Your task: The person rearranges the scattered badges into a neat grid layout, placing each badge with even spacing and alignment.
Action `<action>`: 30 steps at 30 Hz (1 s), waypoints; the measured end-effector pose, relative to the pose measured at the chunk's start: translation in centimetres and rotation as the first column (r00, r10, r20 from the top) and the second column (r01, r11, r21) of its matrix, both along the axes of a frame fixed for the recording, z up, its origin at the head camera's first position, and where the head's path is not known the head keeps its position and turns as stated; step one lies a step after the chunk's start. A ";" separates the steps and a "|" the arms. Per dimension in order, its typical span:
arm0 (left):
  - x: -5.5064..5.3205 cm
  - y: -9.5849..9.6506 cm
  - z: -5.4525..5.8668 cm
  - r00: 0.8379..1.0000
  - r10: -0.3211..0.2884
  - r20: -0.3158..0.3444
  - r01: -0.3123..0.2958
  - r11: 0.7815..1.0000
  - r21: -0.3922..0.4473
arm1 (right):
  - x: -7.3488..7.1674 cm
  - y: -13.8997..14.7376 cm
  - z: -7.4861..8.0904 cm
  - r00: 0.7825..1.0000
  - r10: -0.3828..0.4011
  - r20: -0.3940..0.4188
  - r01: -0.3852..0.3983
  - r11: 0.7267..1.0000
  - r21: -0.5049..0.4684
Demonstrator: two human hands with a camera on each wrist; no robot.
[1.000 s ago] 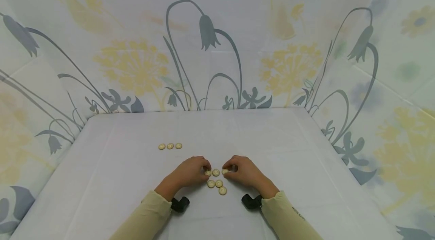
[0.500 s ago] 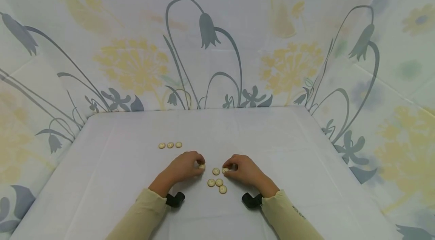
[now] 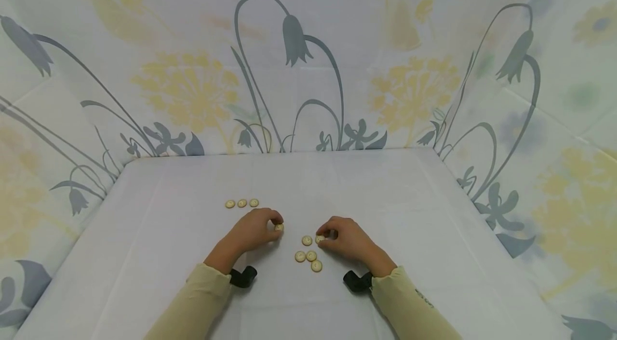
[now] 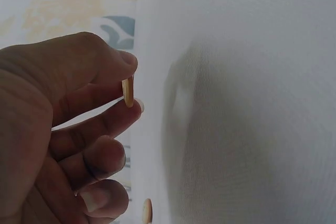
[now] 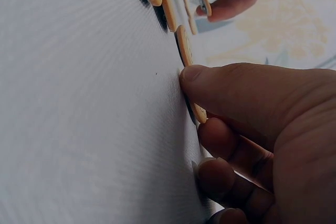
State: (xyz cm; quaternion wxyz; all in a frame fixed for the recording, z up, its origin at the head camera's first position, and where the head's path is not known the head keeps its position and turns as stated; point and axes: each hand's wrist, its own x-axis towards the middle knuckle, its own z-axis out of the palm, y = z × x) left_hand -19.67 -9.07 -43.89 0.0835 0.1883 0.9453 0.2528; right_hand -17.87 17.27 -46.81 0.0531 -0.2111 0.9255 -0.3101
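My left hand (image 3: 250,231) pinches a round, pale wooden button (image 4: 128,93) between thumb and fingertips, on edge and raised above the white cloth in the left wrist view. My right hand (image 3: 348,239) has its thumb and fingers at either side of another such button (image 5: 198,113), which lies down at the cloth. Beside that one, a loose button (image 3: 307,240) sits just to the left. Nearer the person lie a pair of buttons (image 3: 300,256) and a single button (image 3: 316,265), close together. Beyond the left hand, three buttons form a short row, with a middle button (image 3: 242,203).
A white cloth (image 3: 385,190) covers the table. Flower-printed fabric (image 3: 308,77) rises along the back and both sides. Each wrist carries a black camera mount, such as the left one (image 3: 243,277), below a pale yellow-green sleeve (image 3: 190,302).
My left hand has carried its button away from the cluster, leftward and farther up the table towards the row of three. My right hand has stayed at its button.
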 end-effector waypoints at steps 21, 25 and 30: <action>-0.7 -2.3 -0.7 0.995 0.099 -0.017 -0.099 0.995 -0.028 | 0.0 0.1 -0.1 1.000 0.005 -0.001 -0.005 1.000 -0.006; -0.8 -2.7 -0.8 0.993 0.109 -0.041 -0.111 0.993 -0.038 | -0.1 0.1 -0.2 1.000 0.005 0.003 -0.005 1.000 -0.013; -1.1 -3.4 -0.4 0.992 0.115 -0.053 -0.118 0.992 -0.046 | -0.1 0.2 -0.2 1.000 0.005 -0.002 -0.005 1.000 -0.016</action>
